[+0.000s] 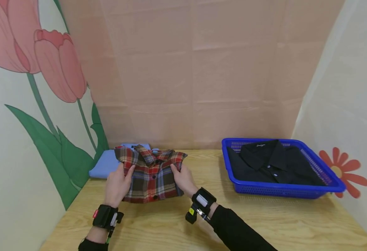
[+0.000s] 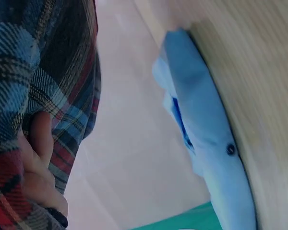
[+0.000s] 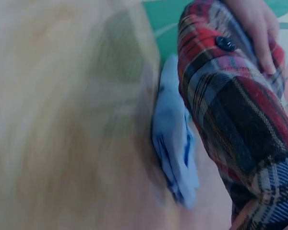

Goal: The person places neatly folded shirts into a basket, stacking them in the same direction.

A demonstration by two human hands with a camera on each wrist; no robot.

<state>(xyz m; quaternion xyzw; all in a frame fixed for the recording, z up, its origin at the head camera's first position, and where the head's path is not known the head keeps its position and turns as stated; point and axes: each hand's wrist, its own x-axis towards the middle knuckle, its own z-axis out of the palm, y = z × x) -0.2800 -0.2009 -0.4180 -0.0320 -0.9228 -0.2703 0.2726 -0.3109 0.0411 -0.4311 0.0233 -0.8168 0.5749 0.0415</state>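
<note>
A folded plaid shirt [image 1: 153, 176] in red, dark and blue checks hangs between my two hands, collar away from me. My left hand [image 1: 118, 183] grips its left side, thumb on top; the left wrist view shows fingers [image 2: 41, 139] curled under the cloth. On the other side my right hand [image 1: 184, 178] pinches the shirt's right edge. Below and behind it, a folded light blue shirt [image 1: 104, 164] lies on the table at the back left, partly covered in the head view. Both wrist views show the plaid shirt raised above the blue one [image 2: 206, 129].
A blue plastic basket [image 1: 283, 188] stands at the right of the wooden table [image 1: 158, 226], with a folded black shirt [image 1: 274, 162] inside. A pinkish-brown sheet [image 1: 189, 76] hangs along the back edge. Flower-printed walls [image 1: 14, 157] border both sides.
</note>
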